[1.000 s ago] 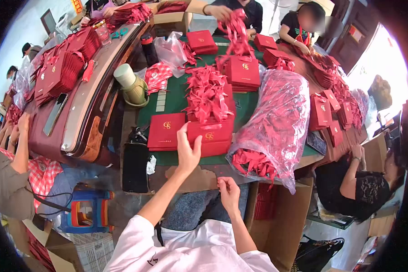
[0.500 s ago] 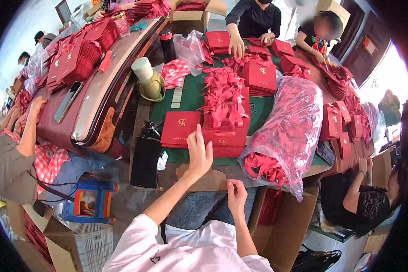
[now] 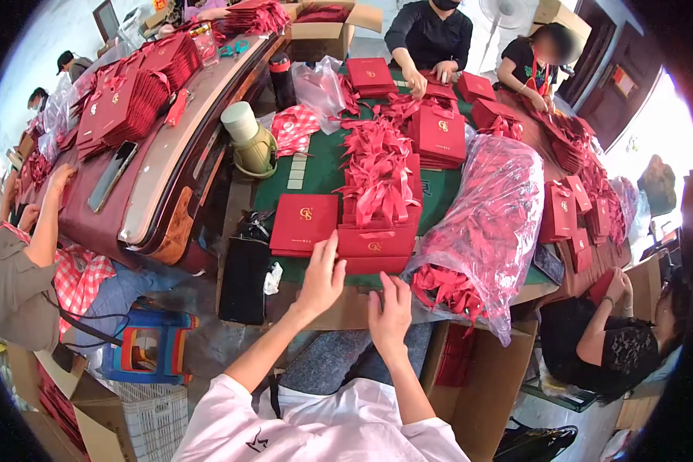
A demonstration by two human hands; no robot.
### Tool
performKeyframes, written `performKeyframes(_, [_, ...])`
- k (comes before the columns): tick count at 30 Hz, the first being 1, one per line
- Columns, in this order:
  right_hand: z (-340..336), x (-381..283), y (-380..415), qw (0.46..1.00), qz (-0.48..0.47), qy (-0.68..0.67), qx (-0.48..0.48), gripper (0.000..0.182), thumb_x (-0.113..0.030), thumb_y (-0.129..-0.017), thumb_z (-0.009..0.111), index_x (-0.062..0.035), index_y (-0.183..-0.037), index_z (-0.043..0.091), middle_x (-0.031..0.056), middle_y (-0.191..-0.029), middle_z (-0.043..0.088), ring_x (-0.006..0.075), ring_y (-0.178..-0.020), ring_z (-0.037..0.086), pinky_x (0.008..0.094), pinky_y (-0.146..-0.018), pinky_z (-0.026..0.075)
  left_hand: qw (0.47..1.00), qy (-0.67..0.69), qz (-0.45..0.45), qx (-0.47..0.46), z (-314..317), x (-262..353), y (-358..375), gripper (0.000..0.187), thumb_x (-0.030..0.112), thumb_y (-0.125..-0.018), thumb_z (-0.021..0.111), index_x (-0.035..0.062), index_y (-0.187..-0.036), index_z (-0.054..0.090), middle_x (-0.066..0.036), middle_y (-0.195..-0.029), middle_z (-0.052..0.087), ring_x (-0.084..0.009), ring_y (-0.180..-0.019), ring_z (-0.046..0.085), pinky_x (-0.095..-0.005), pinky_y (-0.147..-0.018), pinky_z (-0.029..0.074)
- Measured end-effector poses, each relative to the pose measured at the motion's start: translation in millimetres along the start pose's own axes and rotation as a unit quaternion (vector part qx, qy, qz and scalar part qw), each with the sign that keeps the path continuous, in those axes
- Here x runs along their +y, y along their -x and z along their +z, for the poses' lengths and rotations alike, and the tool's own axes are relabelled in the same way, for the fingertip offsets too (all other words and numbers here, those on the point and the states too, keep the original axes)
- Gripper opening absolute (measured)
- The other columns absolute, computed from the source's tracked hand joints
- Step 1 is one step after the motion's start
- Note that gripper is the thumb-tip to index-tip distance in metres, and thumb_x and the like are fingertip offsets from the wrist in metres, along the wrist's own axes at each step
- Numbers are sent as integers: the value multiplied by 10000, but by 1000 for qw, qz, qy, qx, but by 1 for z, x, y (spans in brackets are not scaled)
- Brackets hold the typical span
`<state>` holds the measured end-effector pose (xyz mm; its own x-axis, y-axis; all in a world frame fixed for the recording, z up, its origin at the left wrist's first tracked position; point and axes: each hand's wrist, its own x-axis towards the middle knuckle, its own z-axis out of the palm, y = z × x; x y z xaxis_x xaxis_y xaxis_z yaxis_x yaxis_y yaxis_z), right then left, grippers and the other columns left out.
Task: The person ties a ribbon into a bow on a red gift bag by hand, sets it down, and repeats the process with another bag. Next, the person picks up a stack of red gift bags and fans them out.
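My left hand [image 3: 323, 283] is open, its fingertips at the left edge of a red gift bag [image 3: 362, 244] with a gold emblem. Whether they touch the bag is hard to tell. Just below the bag's front edge is my right hand [image 3: 390, 314], open with fingers apart and nothing in it. Red ribbons [image 3: 377, 173] lie heaped over the bags behind. To the left sits a small flat stack of red bags [image 3: 304, 222], also with a gold emblem. On the right lies a clear plastic sack [image 3: 489, 219] filled with red ribbons.
A green tumbler [image 3: 252, 146] and black bottle [image 3: 282, 80] stand at the table's left. Another stack of red bags [image 3: 441, 135] lies farther back. An open cardboard box [image 3: 481, 385] stands by my right knee. Co-workers sit around with more red bags.
My left hand has come down and slightly left, to the front bag's edge. My right hand has risen toward the bag, its fingers opening from a pinch.
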<state>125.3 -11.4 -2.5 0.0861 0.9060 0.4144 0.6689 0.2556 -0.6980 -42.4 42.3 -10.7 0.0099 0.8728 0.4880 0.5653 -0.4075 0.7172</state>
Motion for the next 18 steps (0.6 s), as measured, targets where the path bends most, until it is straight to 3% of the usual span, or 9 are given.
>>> performKeyframes(1, [3,-6,-6,996,-60,64,22,482,-44,-859,683,-72,-1325,565,180,-1221,556,348,-1064,590,415,-910,506,1000,-8,10,0,6,2,0,631,-24,-911,578,-19,-1495,339,-195,-1191,509,-285,-929,609,-346,-798,533])
performKeyframes(2, [9,-5,-9,997,-50,54,-13,600,-63,-825,708,-84,-1391,510,222,-1317,482,429,-1184,491,467,-1005,443,1000,-3,0,-8,10,2,-1,645,-32,-902,575,-20,-1498,329,-204,-1204,501,-303,-931,609,-356,-812,536])
performKeyframes(3, [12,-4,-14,997,-51,55,-14,600,-63,-825,708,-84,-1391,510,222,-1317,482,429,-1184,491,467,-1005,443,1000,-2,0,-6,12,3,-3,645,-32,-902,575,-20,-1498,329,-204,-1204,501,-303,-931,609,-356,-812,536])
performKeyframes(6, [20,-1,-22,995,-49,69,-43,609,-76,-827,708,-73,-1398,496,264,-1362,423,467,-1227,432,516,-1016,420,999,27,-30,-26,15,6,-7,602,-26,-890,541,-51,-1460,351,-267,-1239,488,-442,-1143,527,-460,-974,470])
performKeyframes(10, [22,1,-21,997,-59,53,-25,596,-61,-830,706,-71,-1390,501,270,-1342,443,453,-1209,452,503,-1011,421,995,70,-60,-45,2,-1,-5,605,-31,-852,569,-40,-1434,403,-257,-1252,492,-426,-1153,520,-456,-996,455])
performKeyframes(12, [19,0,-17,997,-58,42,-14,567,-58,-834,702,-71,-1370,517,256,-1327,455,442,-1196,464,498,-999,430,995,-99,24,-11,-15,-7,-4,640,-50,-784,590,-19,-1408,454,-238,-1266,500,-409,-1155,520,-448,-1001,448])
performKeyframes(13, [18,1,-14,998,-56,31,-2,539,-55,-837,698,-72,-1349,533,242,-1312,466,431,-1183,476,493,-988,439,992,-128,3,-18,-24,-13,-3,730,-65,-728,600,31,-1436,448,-211,-1302,491,-402,-1210,475,-464,-1050,399])
performKeyframes(15, [15,3,-3,999,-54,5,-4,488,-42,-838,696,-68,-1306,559,227,-1281,491,413,-1156,497,484,-968,448,978,-209,11,-13,-39,-22,-3,762,-29,-695,623,43,-1433,450,-205,-1341,482,-404,-1251,456,-489,-1078,369])
performKeyframes(18, [10,5,16,998,-49,-24,-2,383,-16,-835,691,-52,-1208,613,194,-1211,535,379,-1105,535,453,-935,461,959,-279,10,-46,-55,-32,-4,754,30,-708,648,60,-1435,450,-208,-1401,470,-409,-1315,424,-510,-1112,324])
